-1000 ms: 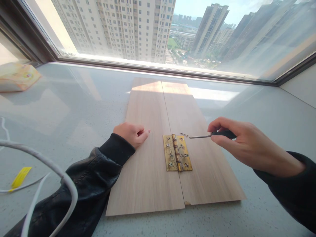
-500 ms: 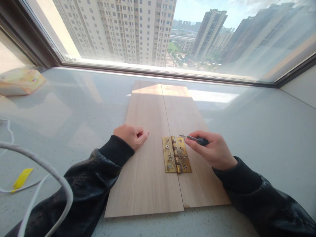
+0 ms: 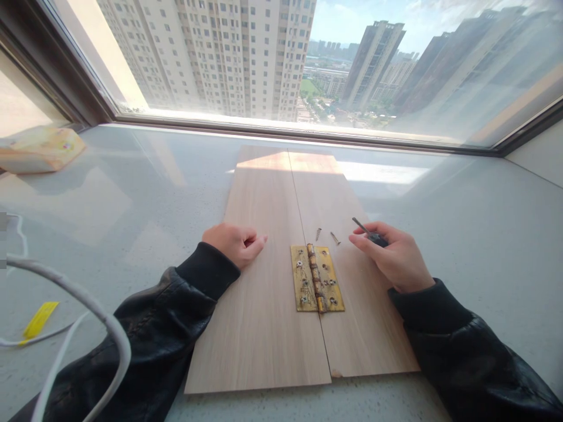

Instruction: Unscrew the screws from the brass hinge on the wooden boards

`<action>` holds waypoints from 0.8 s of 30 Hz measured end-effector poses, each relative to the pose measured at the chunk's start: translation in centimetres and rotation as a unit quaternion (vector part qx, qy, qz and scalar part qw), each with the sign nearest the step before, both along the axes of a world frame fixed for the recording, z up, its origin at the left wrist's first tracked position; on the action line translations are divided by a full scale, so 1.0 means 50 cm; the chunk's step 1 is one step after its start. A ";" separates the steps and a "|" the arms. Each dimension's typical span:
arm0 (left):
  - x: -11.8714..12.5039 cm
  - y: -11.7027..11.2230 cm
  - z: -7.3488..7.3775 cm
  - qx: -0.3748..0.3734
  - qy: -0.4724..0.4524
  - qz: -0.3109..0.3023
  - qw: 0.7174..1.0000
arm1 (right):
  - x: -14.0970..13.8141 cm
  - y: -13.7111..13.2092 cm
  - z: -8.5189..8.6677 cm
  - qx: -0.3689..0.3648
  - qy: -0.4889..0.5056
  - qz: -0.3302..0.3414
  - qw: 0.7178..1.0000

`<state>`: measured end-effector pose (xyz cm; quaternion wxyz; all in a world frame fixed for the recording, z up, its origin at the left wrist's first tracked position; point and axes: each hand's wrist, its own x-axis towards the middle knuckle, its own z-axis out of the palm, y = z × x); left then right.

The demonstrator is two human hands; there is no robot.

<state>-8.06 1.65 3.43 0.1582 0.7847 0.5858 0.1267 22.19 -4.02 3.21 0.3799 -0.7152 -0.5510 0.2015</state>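
Note:
My right hand (image 3: pixel 391 251) is closed around a small screwdriver (image 3: pixel 368 231) with a dark handle, its thin shaft pointing up and left over the right wooden board (image 3: pixel 369 328). Two loose screws, one left screw (image 3: pixel 318 234) and one right screw (image 3: pixel 335 238), lie on that board between this hand and the seam. A worn brass hinge (image 3: pixel 317 278) lies flat across the seam, with several screw heads showing in its plates. On the left wooden board (image 3: pixel 259 328) rests my left hand (image 3: pixel 233 244), its fingers curled in with nothing visible in them.
White cables (image 3: pixel 105 316) with a yellow tag (image 3: pixel 39 321) loop across the lower left. A pale block-like object (image 3: pixel 41 151) lies at the far left of the speckled sill (image 3: pixel 484 246). The window frame (image 3: pixel 303 133) runs behind the boards.
My right hand has moved right, away from the hinge, with the screwdriver now angled upward. Two screws now show clearly on the board above the hinge. My left hand has stayed put.

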 end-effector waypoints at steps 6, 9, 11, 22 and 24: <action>-0.002 0.004 -0.006 0.007 0.000 -0.002 1.000 | -0.013 -0.002 0.000 0.020 0.101 0.035 0.994; -0.002 0.003 -0.004 0.009 0.001 -0.001 1.000 | -0.024 -0.007 0.003 0.045 0.161 0.049 0.985; -0.002 0.004 -0.004 0.010 0.002 -0.001 1.000 | -0.028 -0.011 0.004 0.084 0.194 0.043 0.976; -0.002 -0.001 -0.005 0.027 -0.012 0.001 1.000 | -0.048 -0.045 0.013 0.164 0.239 0.131 0.948; -0.002 -0.002 -0.004 0.028 -0.015 0.000 1.000 | -0.056 -0.054 0.018 0.179 0.201 0.153 0.951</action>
